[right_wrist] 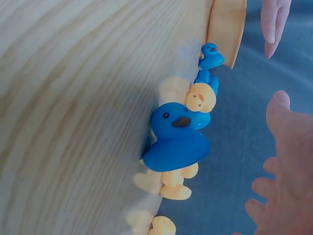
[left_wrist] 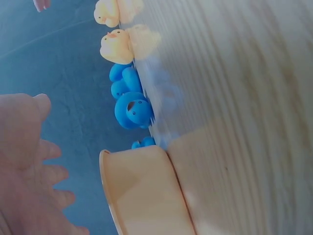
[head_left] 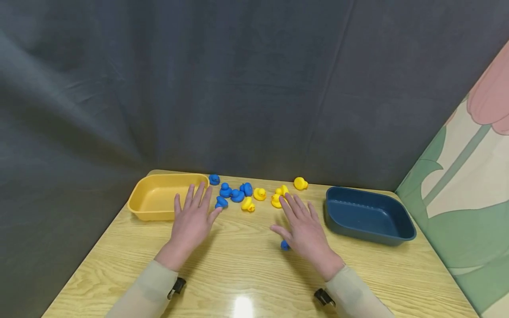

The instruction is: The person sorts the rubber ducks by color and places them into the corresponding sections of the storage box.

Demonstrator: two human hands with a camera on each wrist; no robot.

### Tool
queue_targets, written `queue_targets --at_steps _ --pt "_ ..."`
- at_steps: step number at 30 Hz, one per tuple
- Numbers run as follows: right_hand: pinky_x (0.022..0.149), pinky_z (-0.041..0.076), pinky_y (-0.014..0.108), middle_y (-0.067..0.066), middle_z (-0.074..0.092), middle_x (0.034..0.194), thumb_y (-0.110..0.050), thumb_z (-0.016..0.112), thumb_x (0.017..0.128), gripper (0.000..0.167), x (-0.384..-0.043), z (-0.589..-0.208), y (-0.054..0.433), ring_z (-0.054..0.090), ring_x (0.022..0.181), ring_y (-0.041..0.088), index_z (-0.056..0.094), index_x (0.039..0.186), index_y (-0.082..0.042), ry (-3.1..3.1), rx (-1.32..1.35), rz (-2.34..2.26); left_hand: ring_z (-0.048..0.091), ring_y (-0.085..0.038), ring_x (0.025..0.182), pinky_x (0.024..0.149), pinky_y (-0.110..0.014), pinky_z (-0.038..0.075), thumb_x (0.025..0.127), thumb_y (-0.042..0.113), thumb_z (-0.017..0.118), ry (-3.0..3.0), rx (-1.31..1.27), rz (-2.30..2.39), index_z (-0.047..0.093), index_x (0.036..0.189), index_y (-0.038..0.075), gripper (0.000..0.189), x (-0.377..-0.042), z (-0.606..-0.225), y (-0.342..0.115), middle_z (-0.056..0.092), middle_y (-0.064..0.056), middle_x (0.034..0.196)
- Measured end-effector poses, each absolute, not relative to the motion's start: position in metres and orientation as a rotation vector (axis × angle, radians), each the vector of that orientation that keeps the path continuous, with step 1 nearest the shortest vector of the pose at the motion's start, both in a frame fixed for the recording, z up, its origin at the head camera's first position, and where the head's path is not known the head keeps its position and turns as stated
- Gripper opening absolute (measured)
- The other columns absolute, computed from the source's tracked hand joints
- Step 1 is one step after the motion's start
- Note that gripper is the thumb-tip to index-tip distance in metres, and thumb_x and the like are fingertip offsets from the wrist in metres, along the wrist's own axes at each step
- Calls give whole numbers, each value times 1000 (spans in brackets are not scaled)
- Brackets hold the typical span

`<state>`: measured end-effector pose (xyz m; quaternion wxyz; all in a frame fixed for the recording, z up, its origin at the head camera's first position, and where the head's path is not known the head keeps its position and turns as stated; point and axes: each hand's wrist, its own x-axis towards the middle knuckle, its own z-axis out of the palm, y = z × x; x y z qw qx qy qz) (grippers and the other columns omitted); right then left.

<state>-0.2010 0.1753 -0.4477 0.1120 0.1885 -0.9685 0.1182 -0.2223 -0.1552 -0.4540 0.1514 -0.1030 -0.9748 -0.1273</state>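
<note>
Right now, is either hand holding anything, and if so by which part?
Nothing is held: the left hand and the right hand are both empty. The blue duck near the right hand sits free on the table.

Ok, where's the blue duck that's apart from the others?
In the head view, the lone blue duck is on the table right of centre, showing beside the right hand, nearer the camera than the other ducks.
</note>
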Motion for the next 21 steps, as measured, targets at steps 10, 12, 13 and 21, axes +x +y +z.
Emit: queue_targets --at_steps 10,12,13,21 --pt "132 13 68 14 30 180 -58 71 104 94 -194 -452 190 25 166 39 33 174 -9 -2829 571 397 11 -45 168 128 -77 6 113 50 60 -2798 -306 -386 37 173 8 77 -221 -455 -153 23 -18 181" --pt "132 12 67 13 30 180 -56 73 104 94 -192 -452 193 24 166 39 32 175 -10 -2834 576 432 12 -44 168 128 -77 5 113 50 60 -2792 -323 -393 37 173 8 77 -221 -454 -151 22 -17 182" --pt "132 13 68 12 31 180 -56 73 103 95 -191 -452 195 25 166 39 31 175 -11 -2837 579 442 12 -44 168 128 -77 5 113 50 60 -2787 -331 -399 37 173 7 77 -221 -454 -151 22 -17 182" --pt "129 20 71 15 41 174 -50 84 97 97 -183 -455 209 33 162 42 37 173 -10 -2856 598 570 11 -46 168 127 -79 7 114 49 59 -2781 -317 -404 36 173 6 77 -222 -455 -151 21 -19 181"
